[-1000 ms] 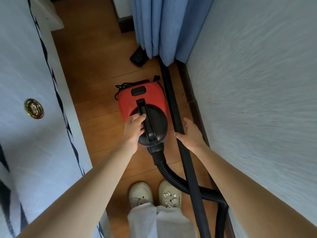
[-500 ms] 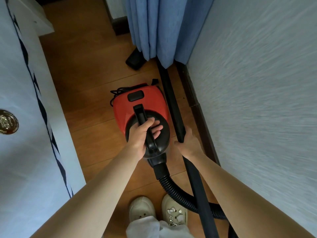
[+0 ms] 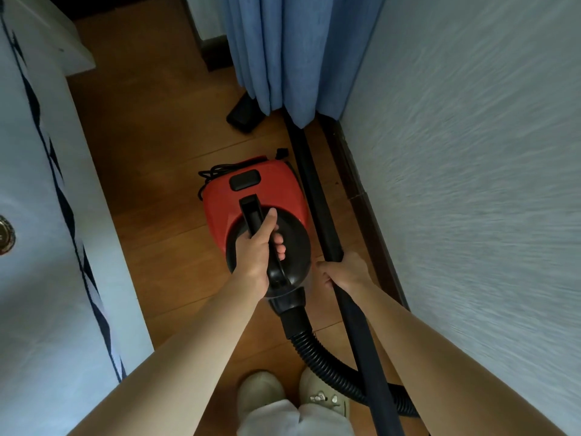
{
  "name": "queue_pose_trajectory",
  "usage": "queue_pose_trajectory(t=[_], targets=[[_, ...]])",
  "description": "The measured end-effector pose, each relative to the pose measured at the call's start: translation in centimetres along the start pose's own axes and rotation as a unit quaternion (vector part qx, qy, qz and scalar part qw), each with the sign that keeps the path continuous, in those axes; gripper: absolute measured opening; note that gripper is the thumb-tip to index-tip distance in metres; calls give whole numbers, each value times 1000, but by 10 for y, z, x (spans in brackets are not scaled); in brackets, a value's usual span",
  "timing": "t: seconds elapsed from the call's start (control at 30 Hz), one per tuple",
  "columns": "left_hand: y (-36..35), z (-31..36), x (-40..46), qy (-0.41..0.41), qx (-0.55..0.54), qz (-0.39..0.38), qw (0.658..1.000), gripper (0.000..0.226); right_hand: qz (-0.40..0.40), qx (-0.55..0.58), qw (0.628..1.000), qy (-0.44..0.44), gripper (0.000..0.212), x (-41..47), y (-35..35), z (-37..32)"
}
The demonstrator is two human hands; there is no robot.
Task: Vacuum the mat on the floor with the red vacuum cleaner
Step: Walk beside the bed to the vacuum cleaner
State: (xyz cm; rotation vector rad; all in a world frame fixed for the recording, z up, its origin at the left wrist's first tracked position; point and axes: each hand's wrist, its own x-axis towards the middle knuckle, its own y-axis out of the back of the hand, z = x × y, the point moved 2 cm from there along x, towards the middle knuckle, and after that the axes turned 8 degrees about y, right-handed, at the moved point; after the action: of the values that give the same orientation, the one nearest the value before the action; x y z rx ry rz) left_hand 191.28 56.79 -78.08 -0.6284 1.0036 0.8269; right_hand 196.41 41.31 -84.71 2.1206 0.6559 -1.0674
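Where both hands reached a second ago, the left hand now grips the red vacuum cleaner handle; the right hand clasps its wand; lifting looks ready

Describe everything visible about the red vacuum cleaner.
The red vacuum cleaner sits upright on the wooden floor, near the wall. Its glossy plastic body is red, with a round black front section, a black carry handle and a black button. A black ribbed hose leaves its near end; a cord is bundled behind. The left hand grips the handle; the right hand grips the black wand alongside.
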Motion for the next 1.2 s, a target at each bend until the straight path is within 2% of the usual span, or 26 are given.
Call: queue_pose_trajectory(t=[0.07,0.23,0.47,0.77,1.2], targets=[[-1,0,-1,-8,-8,4,1000,28,11,9,1000,-5,11,0,0,-2],[-5,1,-5,-21,-4,34,999,29,42,-29,999,13,13,-9,-4,-5],[-5,1,-7,-9,13,57,998,27,47,-56,997,14,16,-24,-3,-7],[4,-10,-28,21,-13,86,996,28,21,-54,998,29,11,-57,-2,-13],[40,-25,-84,51,-20,120,991,29,-27,-100,995,-7,12,-125,2,-7]])
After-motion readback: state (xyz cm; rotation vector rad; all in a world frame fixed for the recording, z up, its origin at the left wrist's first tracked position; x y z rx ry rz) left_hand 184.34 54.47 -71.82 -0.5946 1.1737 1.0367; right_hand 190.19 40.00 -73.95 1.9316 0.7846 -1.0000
